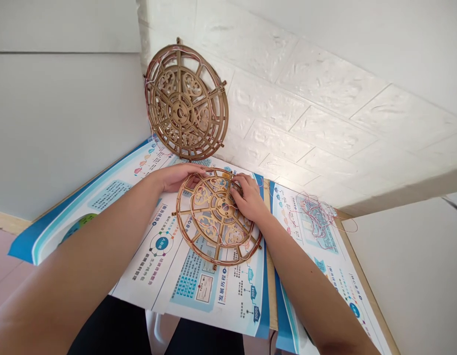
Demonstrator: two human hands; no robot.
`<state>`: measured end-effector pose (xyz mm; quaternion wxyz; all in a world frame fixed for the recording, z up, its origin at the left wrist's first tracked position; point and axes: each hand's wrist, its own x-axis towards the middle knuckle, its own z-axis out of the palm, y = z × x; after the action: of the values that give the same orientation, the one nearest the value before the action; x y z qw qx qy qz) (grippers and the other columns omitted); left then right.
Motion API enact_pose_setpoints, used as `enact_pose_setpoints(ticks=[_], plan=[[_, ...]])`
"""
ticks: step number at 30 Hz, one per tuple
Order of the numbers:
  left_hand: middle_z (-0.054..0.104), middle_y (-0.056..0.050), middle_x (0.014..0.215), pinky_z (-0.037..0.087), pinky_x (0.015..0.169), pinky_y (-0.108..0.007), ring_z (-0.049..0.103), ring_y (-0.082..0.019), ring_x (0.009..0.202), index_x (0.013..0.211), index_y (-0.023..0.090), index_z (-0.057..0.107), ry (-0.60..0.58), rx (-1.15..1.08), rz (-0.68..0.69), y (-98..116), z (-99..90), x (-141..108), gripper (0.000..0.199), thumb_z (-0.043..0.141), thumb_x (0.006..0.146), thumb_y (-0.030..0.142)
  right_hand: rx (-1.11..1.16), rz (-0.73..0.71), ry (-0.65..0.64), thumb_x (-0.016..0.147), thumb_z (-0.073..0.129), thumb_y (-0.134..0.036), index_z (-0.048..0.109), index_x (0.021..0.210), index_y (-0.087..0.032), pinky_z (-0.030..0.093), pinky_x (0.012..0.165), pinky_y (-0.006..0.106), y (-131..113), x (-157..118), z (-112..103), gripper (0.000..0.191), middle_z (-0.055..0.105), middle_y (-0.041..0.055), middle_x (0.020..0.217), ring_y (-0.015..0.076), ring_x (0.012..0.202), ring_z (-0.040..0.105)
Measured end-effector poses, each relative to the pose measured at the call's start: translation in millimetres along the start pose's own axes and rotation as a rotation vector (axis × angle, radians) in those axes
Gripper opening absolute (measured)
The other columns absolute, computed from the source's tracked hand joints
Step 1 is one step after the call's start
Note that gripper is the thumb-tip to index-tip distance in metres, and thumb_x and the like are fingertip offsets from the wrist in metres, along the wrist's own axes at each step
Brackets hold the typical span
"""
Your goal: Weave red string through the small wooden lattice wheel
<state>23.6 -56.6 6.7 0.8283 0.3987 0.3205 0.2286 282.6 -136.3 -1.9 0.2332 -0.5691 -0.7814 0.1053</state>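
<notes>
A round, gold-brown openwork frame [217,239] with spokes and scroll patterns lies on the printed sheets, with thin red and white wires along its rings. My left hand [182,176] holds the frame's upper left rim, its fingertips partly hidden behind the ring. On the upper right side, my right hand [248,197] has its fingers bent and pressed together over the ring and wire near the hub. Behind them, a stack of similar round frames [181,112], also wired, leans upright against the wall.
Printed blue and white sheets [150,268] cover the table. A tangle of thin red and white wires [317,214] lies at the right. White brick-patterned wall [287,103] rises behind, and pale panels stand at both sides.
</notes>
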Motion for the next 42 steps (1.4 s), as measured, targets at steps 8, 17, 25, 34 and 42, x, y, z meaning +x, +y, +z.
enact_pose_setpoints(ticks=[8, 17, 25, 34, 42], plan=[[0.074, -0.012, 0.111, 0.059, 0.079, -0.028, 0.071, -0.019, 0.092, 0.124, 0.014, 0.071, -0.005, 0.012, -0.015, 1.5, 2.9, -1.9, 0.034, 0.062, 0.092, 0.013, -0.014, 0.011, -0.027, 0.099, 0.044, -0.038, 0.055, 0.139, -0.021, 0.037, 0.115, 0.057, -0.1, 0.0, -0.9, 0.044, 0.053, 0.0141, 0.145, 0.034, 0.135, 0.047], [0.075, -0.01, 0.105, 0.059, 0.08, -0.029, 0.07, -0.018, 0.087, 0.12, 0.015, 0.072, -0.001, 0.005, -0.006, 1.3, 2.0, -1.1, 0.031, 0.063, 0.091, 0.012, 0.002, -0.004, -0.013, 0.1, 0.044, -0.038, 0.06, 0.135, -0.022, 0.036, 0.117, 0.057, 2.6, -0.7, 0.9, 0.041, 0.053, 0.0139, 0.142, 0.0331, 0.134, 0.047], [0.074, -0.011, 0.103, 0.059, 0.079, -0.029, 0.07, -0.018, 0.087, 0.118, 0.014, 0.072, -0.028, 0.005, 0.017, -0.2, -2.3, 1.0, 0.03, 0.067, 0.088, 0.012, 0.007, -0.024, -0.006, 0.101, 0.044, -0.038, 0.062, 0.133, -0.022, 0.037, 0.117, 0.058, 1.6, -1.2, 0.1, 0.04, 0.053, 0.0147, 0.142, 0.0332, 0.135, 0.048], [0.075, -0.011, 0.107, 0.059, 0.08, -0.029, 0.07, -0.018, 0.089, 0.121, 0.014, 0.071, -0.021, 0.006, -0.003, 1.6, 2.9, -2.3, 0.033, 0.063, 0.09, 0.011, -0.009, -0.062, 0.01, 0.104, 0.04, -0.042, 0.062, 0.133, -0.021, 0.036, 0.115, 0.057, -3.3, -2.5, -0.9, 0.042, 0.054, 0.0158, 0.144, 0.0331, 0.137, 0.047], [0.075, -0.011, 0.109, 0.059, 0.08, -0.029, 0.07, -0.019, 0.09, 0.123, 0.016, 0.071, -0.052, 0.018, 0.009, 0.6, -1.7, -0.5, 0.033, 0.065, 0.09, 0.015, 0.007, -0.058, 0.006, 0.104, 0.041, -0.048, 0.061, 0.125, -0.022, 0.036, 0.114, 0.056, -4.6, -2.6, -1.0, 0.038, 0.056, 0.0143, 0.14, 0.033, 0.134, 0.048]])
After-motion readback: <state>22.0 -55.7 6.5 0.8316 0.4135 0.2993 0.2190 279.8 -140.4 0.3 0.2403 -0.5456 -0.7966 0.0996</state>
